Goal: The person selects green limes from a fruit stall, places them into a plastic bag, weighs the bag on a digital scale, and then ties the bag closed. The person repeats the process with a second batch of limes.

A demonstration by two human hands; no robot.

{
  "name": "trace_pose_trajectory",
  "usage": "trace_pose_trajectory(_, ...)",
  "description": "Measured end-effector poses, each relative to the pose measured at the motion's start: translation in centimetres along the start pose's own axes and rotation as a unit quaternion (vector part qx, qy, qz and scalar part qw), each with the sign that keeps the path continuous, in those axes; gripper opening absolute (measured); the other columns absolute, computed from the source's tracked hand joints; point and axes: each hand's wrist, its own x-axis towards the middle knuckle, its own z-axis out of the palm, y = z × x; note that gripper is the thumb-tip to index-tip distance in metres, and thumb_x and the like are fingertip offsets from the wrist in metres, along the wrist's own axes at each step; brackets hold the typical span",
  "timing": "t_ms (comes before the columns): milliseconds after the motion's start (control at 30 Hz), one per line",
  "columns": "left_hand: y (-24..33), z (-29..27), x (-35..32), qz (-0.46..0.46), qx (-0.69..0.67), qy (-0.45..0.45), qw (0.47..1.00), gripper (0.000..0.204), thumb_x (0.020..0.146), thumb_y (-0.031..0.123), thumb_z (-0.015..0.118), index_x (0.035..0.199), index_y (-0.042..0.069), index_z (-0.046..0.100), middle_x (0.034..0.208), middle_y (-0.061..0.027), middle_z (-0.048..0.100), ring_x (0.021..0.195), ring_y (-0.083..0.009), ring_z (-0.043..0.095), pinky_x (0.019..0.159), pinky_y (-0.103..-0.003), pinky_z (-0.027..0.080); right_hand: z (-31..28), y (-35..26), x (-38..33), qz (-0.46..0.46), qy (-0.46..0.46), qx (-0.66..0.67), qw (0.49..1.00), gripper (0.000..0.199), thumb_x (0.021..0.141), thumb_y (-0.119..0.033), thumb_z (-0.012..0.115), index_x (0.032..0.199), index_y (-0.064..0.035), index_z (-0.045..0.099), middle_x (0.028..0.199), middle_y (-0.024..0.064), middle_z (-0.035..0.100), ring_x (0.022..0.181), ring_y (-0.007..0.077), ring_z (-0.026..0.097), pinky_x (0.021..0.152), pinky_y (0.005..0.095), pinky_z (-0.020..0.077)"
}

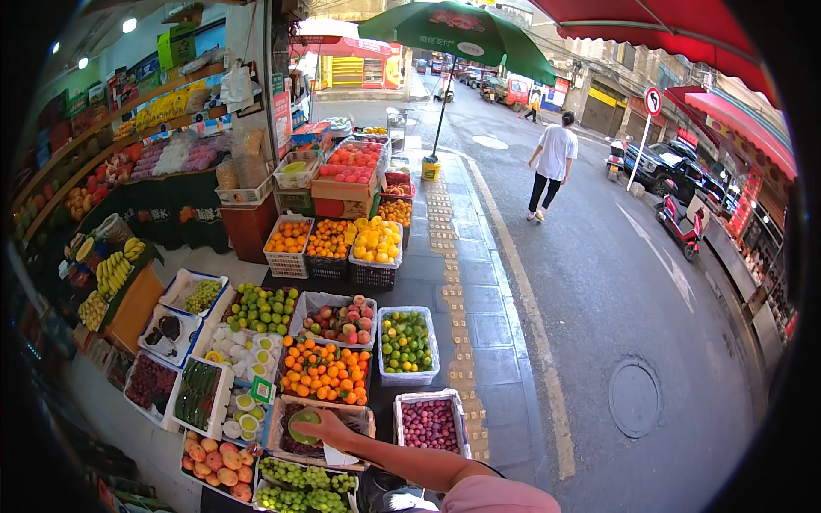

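Note:
My right hand (329, 429) reaches in from the lower edge, closed around a round green fruit (304, 423) whose exact kind I cannot make out. The fruit is over a cardboard box (369, 421) holding small dark red fruit, partly hidden by my hand and forearm. A white card (340, 456) is at the near side of that box. Just beyond it sits a crate of oranges (327, 369), and nearer lie green grapes (304, 487). Red-yellow mangoes or similar fruit (221, 466) fill a box to the left. My left hand is out of view.
Purple plums (430, 425) and green citrus (406, 342) stand in crates beside the pavement. Peaches (342, 321) and cucumbers (198, 392) are close by. A green umbrella (457, 34) rises from a yellow bucket (430, 169). A person in white (558, 154) is on the road.

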Motion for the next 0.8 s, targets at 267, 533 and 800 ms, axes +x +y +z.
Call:
trace_pose_trajectory(267,10.2,-8.2,3.6,0.016,0.041,0.082,0.996,0.032,0.089,0.046,0.06,0.087,0.013,0.062,0.07,-0.0018,0.06,0.061,-0.0179,0.057,0.052,-0.029,0.043,12.5,5.3,-0.9,-0.039,0.042,-0.051,0.997,0.051,0.088,-0.041,0.068,0.122,-0.005,0.055,0.102,0.01,0.063,0.087,0.0174,0.064,0.065,0.0318,0.0536)
trace_pose_trajectory(533,26.2,-25.7,6.8,0.024,-0.004,0.075,0.997,0.035,0.088,0.043,0.063,0.1,0.009,0.063,0.091,-0.0056,0.064,0.085,-0.0213,0.062,0.075,-0.034,0.053,32.7,8.7,-0.1,-0.043,-0.039,-0.021,0.998,0.065,0.081,-0.022,0.076,0.136,-0.0119,0.044,0.117,0.0067,0.058,0.1,0.0157,0.059,0.08,0.0314,0.0529)
trace_pose_trajectory(800,30.9,-27.5,9.9,-0.031,-0.183,0.072,0.98,0.039,0.089,0.038,0.064,0.112,0.006,0.062,0.104,-0.0096,0.065,0.099,-0.0254,0.062,0.087,-0.038,0.055,38.2,9.7,5.7,0.017,-0.007,0.09,0.996,0.06,0.088,-0.04,0.07,0.13,-0.0042,0.047,0.098,0.0077,0.057,0.075,0.0144,0.058,0.06,0.0297,0.0492)
